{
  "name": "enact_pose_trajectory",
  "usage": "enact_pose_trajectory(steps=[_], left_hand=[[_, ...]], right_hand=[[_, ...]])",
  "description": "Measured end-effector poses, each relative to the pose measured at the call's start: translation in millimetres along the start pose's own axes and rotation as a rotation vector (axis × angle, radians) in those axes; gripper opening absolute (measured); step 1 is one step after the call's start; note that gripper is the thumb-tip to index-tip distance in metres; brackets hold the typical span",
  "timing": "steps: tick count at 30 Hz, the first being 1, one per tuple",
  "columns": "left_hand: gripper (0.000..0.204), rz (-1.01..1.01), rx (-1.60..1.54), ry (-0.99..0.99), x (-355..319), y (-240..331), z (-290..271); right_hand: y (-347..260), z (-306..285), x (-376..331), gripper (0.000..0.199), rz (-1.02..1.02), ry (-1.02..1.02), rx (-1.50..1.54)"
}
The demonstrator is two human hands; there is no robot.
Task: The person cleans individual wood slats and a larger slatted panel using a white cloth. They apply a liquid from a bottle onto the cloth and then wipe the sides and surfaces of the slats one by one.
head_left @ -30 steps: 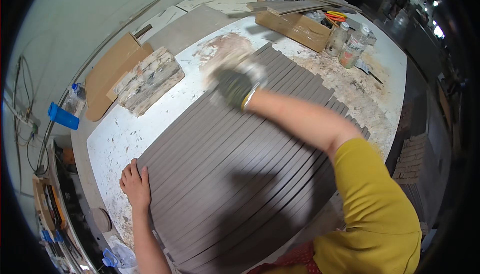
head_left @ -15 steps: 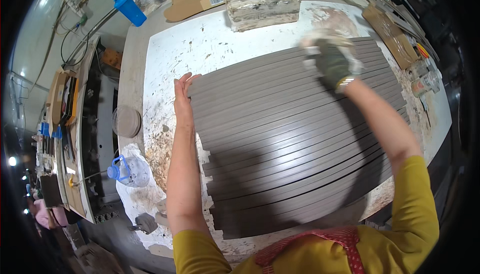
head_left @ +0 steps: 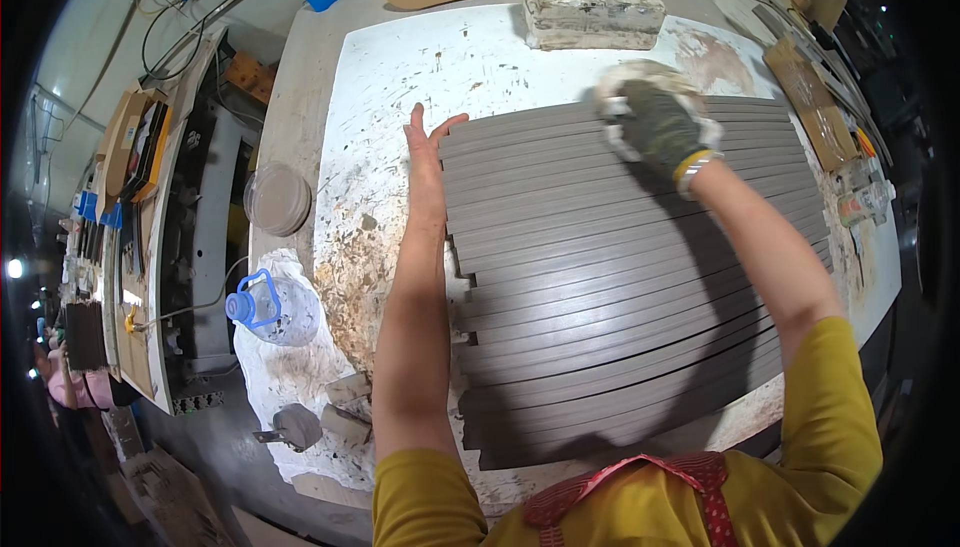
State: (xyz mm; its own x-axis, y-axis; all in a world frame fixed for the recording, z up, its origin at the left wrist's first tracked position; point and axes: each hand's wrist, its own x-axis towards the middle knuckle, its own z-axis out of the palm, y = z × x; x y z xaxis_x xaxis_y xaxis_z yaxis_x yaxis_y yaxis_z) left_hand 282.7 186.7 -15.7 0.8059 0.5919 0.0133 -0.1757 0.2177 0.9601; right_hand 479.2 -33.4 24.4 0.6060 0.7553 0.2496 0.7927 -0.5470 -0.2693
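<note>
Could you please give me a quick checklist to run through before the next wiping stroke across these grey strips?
1. Left hand braced flat at the left ends of the grey strips: ok.
2. Right hand, gloved, pressing a pale cloth on the far strips: ok.
3. Strip ends flush on the left side: not ok, the near ones are staggered.
4. Strips fully on the white table: ok.
5. Wrapped block lying apart from the strips: ok.
6. Surface already clean: cannot tell.

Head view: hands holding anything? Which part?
Left hand grips nothing; it lies flat against the left ends of the grey strips. Gloved right hand presses a pale pad from above onto the strips' far edge.
</note>
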Motion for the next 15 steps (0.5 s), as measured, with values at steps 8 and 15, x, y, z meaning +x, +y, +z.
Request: enact_pose_trajectory(steps=[8,15], left_hand=[[0.086,-0.03,0.063,0.025,4,-2,-7],[0.085,0.031,0.019,-0.005,7,-6,3]], right_hand=[[-103,53,21,0.021,-0.398,0.107,-0.093],[62,-12,5,0.014,-0.079,-0.034,-0.311]])
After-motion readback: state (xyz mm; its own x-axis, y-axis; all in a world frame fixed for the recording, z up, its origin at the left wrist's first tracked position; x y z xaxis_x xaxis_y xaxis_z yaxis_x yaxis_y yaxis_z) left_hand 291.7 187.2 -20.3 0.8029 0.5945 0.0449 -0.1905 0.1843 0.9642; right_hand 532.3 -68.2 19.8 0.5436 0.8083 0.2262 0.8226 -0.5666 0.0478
